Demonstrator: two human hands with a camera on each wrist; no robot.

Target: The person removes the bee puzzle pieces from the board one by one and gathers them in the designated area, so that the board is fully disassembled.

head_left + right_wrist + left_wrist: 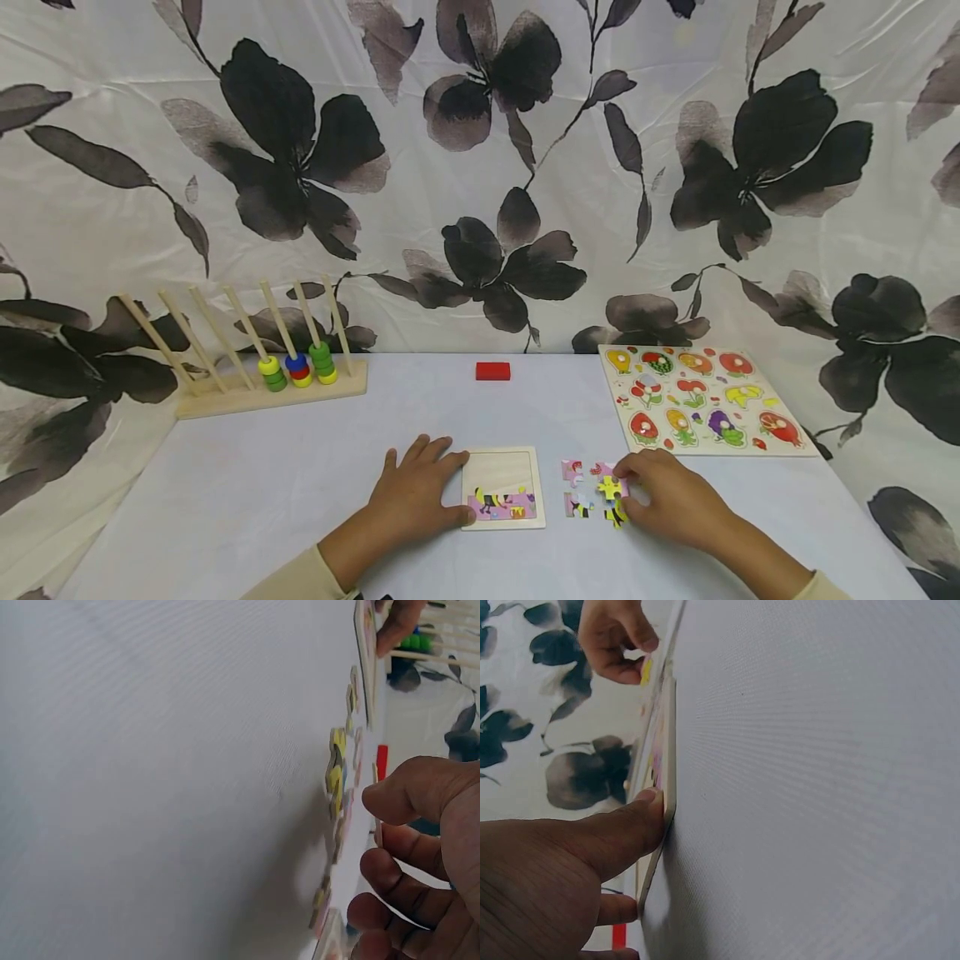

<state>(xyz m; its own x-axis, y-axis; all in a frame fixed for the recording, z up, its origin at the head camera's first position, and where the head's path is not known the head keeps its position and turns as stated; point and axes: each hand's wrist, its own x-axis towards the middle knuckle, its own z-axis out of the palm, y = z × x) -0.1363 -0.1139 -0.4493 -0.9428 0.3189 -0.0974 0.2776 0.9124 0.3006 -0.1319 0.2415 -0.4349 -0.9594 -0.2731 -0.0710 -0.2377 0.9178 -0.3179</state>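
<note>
My left hand point(414, 493) is spread at the left side of a wooden puzzle tray point(498, 463), its thumb and a finger touching the rim. Joined pink, yellow and black puzzle pieces point(501, 505) fill the tray's lower part. My right hand point(675, 500) pinches a puzzle piece point(611, 487) with yellow on it between thumb and index finger, just above the table. In the right wrist view this piece point(377, 832) appears edge-on. Loose puzzle pieces point(573, 473) lie between the tray and my right hand; some are partly covered.
A wooden peg stand point(270, 397) with coloured rings is at the back left. A red block point(492, 372) lies at the back middle. A fruit puzzle board point(693, 400) lies at the back right. Behind the white table point(420, 408) hangs a floral cloth point(630, 250).
</note>
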